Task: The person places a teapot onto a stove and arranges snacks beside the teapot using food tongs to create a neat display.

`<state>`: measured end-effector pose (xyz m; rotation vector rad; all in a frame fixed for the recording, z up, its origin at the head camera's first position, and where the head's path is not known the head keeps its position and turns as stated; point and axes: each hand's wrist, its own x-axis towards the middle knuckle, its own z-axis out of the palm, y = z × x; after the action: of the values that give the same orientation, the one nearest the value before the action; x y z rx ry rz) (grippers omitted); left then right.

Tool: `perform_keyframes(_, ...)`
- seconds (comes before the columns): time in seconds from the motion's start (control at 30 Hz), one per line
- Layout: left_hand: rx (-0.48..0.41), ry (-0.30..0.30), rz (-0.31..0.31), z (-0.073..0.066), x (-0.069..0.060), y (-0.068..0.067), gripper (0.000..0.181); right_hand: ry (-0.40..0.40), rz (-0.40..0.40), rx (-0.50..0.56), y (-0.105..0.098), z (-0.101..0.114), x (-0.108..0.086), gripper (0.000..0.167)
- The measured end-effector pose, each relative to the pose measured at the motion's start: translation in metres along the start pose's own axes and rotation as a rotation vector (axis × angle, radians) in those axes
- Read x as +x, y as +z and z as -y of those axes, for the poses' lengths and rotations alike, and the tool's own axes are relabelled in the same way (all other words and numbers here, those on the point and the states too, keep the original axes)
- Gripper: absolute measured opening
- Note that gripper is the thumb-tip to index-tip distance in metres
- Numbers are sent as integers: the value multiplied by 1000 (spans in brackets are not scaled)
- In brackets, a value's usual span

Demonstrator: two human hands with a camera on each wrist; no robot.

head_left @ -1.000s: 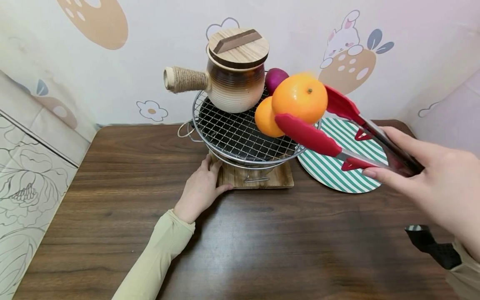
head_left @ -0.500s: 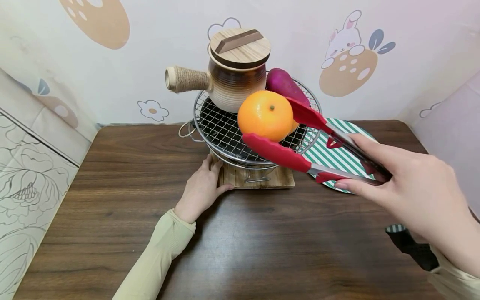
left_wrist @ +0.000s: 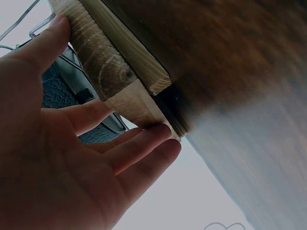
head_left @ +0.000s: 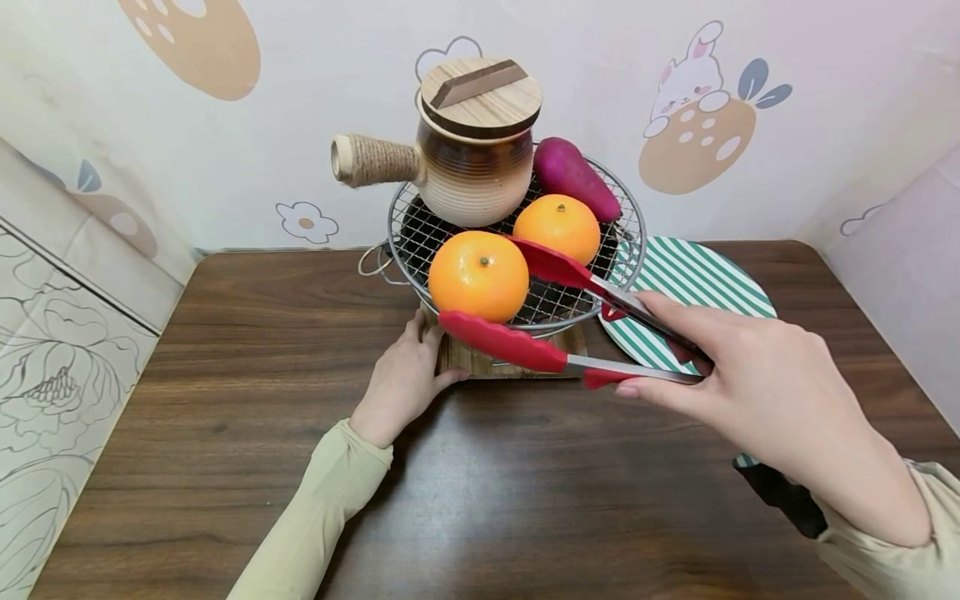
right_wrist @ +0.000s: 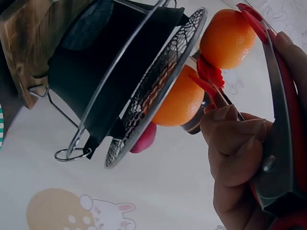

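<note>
My right hand (head_left: pixel 765 383) grips red-tipped tongs (head_left: pixel 502 342). Between the tong heads is an orange (head_left: pixel 478 275), over the front left of the round wire grill rack (head_left: pixel 558 302); whether it touches the mesh I cannot tell. In the right wrist view, the same orange (right_wrist: pixel 228 40) sits at the tong tips. A second orange (head_left: pixel 558 227) lies on the rack behind it, beside a purple sweet potato (head_left: pixel 576 179). My left hand (head_left: pixel 401 383) holds the left side of the wooden board (head_left: pixel 573 346) under the stove, its thumb (left_wrist: pixel 60 31) and fingertips against the wood.
A clay pot (head_left: pixel 476 171) with a wooden lid and rope-wrapped handle occupies the rack's back left, its handle jutting left. Right of the stove lies a green-striped round mat (head_left: pixel 712 283). A patterned wall (head_left: pixel 300 125) stands behind the brown table (head_left: pixel 262 417).
My right hand has carried the orange in the tongs leftward and down, from the rack's right side to its front left, uncovering the other orange and the sweet potato. My left hand stays put.
</note>
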<state>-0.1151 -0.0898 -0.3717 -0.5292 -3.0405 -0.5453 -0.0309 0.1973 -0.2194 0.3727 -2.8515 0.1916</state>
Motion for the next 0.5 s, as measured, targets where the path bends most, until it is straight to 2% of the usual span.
perform_keyframes(0.5, 0, 12, -20, 0, 0, 1, 77, 68, 75, -18, 2, -17, 2, 79)
